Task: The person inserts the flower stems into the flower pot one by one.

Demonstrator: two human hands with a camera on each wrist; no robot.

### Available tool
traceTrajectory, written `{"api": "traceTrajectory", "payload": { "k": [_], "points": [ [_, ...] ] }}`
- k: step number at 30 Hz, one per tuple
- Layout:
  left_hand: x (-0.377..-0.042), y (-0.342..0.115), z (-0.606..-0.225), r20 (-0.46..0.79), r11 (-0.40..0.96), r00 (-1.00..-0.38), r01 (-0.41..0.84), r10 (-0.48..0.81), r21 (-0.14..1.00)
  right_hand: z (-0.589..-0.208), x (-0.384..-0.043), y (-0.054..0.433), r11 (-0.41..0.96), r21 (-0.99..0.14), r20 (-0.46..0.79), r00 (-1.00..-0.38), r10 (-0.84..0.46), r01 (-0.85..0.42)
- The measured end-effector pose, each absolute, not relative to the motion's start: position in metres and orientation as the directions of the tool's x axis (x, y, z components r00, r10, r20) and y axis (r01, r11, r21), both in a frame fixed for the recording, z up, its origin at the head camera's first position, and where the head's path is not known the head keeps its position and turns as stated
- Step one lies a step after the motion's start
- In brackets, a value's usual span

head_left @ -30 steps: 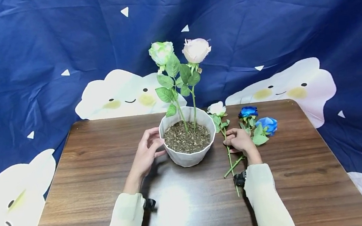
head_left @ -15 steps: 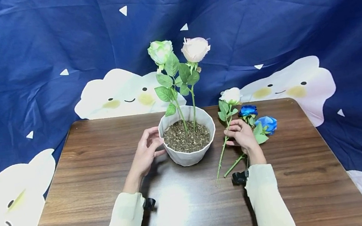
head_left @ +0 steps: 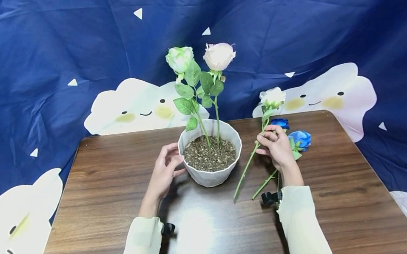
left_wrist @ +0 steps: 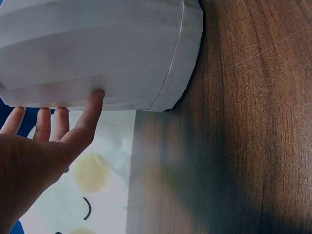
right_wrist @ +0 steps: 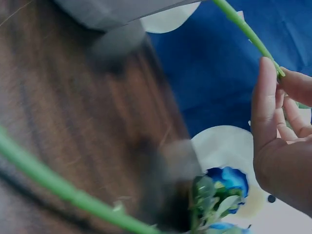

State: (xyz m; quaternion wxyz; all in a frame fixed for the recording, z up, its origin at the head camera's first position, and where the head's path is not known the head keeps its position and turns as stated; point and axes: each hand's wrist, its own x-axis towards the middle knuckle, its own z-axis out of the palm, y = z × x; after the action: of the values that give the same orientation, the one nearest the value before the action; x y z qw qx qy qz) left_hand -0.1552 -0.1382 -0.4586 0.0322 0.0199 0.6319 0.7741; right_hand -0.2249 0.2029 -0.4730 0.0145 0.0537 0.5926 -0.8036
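Note:
My left hand (head_left: 164, 171) rests its fingertips against the left side of a white faceted flowerpot (head_left: 210, 180). In the left wrist view its fingers (left_wrist: 87, 119) are fairly straight against the pot wall. Dark soil (head_left: 202, 161) fills the pot, and two roses stand upright in it: a green-white rose (head_left: 180, 60) and a pale pink rose (head_left: 219, 57). To the pot's right, my right hand (head_left: 278, 148) pinches the stem of a white rose (head_left: 272, 97) between thumb and fingers. That rose leans, bloom up and away, its stem's lower end pointing toward the near left.
Two blue roses lie on the wooden table (head_left: 100, 192) beside the right hand: a darker blue rose (head_left: 280, 123) and a lighter blue rose (head_left: 300, 140), both partly hidden. A blue cloth (head_left: 289, 12) with cloud prints hangs behind the table.
My right hand has lifted the white rose off the table and moved it right, tilting its bloom up and its stem end leftward. The left hand and pot have stayed put.

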Motion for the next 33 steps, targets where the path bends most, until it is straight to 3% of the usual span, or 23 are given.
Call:
{"api": "traceTrajectory", "payload": {
  "k": [17,33],
  "points": [
    [-0.156,-0.139,-0.46,-0.012,-0.197,-0.997,-0.027,0.076,0.98,-0.419,-0.215,0.201,-0.488,-0.855,0.119,-0.982,0.15,-0.178],
    [-0.156,-0.138,-0.461,-0.013,-0.184,-0.998,-0.025,0.066,0.983,-0.378,-0.21,0.194,-0.626,-0.724,0.222,-0.957,0.186,-0.29]
  ]
}}
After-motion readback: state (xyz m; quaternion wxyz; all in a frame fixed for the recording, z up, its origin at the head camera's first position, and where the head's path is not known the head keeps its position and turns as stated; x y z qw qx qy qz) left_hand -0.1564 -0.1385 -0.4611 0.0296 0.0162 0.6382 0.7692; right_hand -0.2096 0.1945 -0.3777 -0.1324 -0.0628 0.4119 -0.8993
